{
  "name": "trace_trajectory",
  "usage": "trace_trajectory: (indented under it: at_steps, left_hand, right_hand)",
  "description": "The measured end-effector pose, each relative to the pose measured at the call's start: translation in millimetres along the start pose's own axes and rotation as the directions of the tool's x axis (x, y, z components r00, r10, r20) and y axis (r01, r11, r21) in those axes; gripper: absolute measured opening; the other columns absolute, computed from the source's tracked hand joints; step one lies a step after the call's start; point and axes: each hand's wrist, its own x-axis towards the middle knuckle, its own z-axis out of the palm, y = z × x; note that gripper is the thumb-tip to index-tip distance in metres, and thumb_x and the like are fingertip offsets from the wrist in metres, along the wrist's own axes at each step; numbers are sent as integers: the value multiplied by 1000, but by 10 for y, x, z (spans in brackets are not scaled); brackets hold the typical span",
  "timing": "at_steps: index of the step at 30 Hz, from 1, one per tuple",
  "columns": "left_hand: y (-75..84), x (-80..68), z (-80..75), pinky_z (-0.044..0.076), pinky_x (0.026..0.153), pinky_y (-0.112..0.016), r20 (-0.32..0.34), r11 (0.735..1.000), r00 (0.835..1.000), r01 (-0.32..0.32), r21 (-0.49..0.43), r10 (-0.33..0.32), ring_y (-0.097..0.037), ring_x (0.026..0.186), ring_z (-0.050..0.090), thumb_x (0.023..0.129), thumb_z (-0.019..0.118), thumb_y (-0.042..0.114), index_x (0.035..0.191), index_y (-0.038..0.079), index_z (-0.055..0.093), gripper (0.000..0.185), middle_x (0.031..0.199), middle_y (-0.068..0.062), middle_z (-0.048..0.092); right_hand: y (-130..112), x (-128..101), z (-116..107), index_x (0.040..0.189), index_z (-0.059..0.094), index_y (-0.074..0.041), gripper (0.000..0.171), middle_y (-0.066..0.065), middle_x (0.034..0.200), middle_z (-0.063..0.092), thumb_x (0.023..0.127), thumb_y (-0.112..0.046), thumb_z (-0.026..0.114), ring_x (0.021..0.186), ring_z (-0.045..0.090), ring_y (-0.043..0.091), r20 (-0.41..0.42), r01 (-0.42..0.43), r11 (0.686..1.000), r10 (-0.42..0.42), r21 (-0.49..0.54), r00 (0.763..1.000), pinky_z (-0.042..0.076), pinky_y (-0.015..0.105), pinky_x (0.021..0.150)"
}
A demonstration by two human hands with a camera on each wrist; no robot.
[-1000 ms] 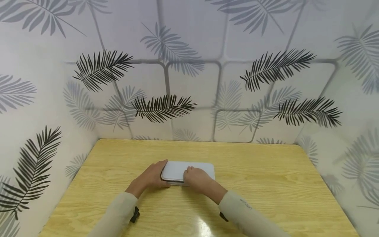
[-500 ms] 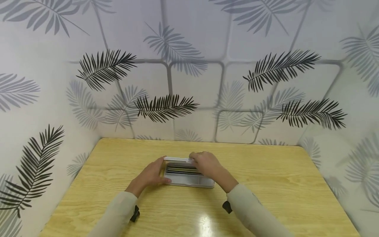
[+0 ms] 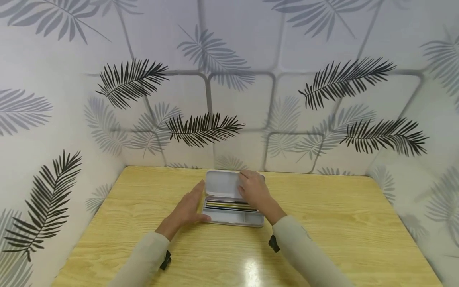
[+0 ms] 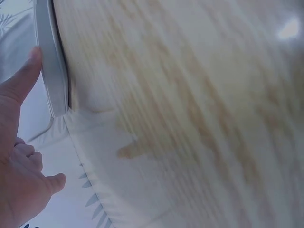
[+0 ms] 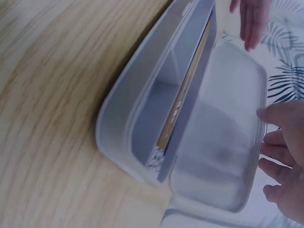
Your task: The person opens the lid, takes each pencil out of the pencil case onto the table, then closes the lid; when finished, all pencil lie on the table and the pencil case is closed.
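Nearest are a person's two pale sleeves (image 3: 305, 255), reaching forward from the lower edge of the head view, with a small dark band (image 3: 166, 261) showing at each wrist. They pass over a yellow wood-grain counter (image 3: 201, 259), which has a bright patch of reflected light close to the person.

Beyond the wrists, a pale grey pencil case (image 3: 224, 216) rests on the counter, its long side facing the person. The left hand (image 3: 186, 207) is at its left end, the thumb stretched out and touching the near corner, the other fingers extended and spread along the end. Whether those fingers touch the case is unclear.

The near half of the case is a shallow trough, split by a thin partition (image 3: 245, 217) into a longer left part and a shorter right part. Behind it, several slim pencils (image 3: 226, 205), dark and yellow, lie lengthwise and parallel; the right wrist view shows lettering on a yellow one.

The lid (image 3: 220, 183) is swung up and leans back from the far side. The right hand (image 3: 255, 191) grips its edge near the right end, thumb on the inner face and fingers bent at the rim.

Farthest off, a white wall (image 3: 236, 103) carries black and grey leaf prints.
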Motion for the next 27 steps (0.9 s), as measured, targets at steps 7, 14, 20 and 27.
trace_trajectory:
  at_steps: [7, 14, 20, 27]
  left_hand:
    - [-17, 32, -11, 21, 118, -52, 83, 1000, 997, -9, 8, 8, -30, 147, 18, 72, 80, 40, 153, 5, 10, 113, 159, -14, 16]
    - [-31, 38, -8, 20, 118, -53, 147, 1000, 989, 10, 24, -14, -29, 146, 20, 74, 77, 45, 153, 6, 13, 109, 159, -12, 17]
    - [31, 59, -60, 19, 117, -56, 190, 996, 982, -16, 86, -1, -30, 146, 21, 75, 75, 48, 152, 4, 16, 106, 158, -13, 20]
    - [9, 101, -125, 24, 116, -54, 214, 991, 977, -38, 130, 9, -33, 144, 26, 72, 76, 52, 150, 0, 22, 108, 156, -16, 26]
  right_hand:
    - [156, -13, 148, 146, 34, -4, 72, 13, 155, 29, 92, -44, 58, 145, 20, 36, 319, -77, 997, 63, 31, 946, 19, 57, 116]
    - [228, -41, 255, 147, 33, -4, 70, 15, 158, 20, 93, -44, 55, 147, 12, 37, 370, -105, 987, 54, 119, 927, 13, 59, 118]
    - [284, -51, 258, 142, 40, -2, 63, 17, 155, 28, 95, -40, 52, 145, 17, 41, 346, -84, 985, 26, 152, 938, 19, 61, 115]
    - [364, -168, 152, 112, 67, -3, 28, 12, 112, 69, 90, -21, 64, 107, 64, 29, 283, -248, 889, 142, 386, 949, 51, 42, 94]
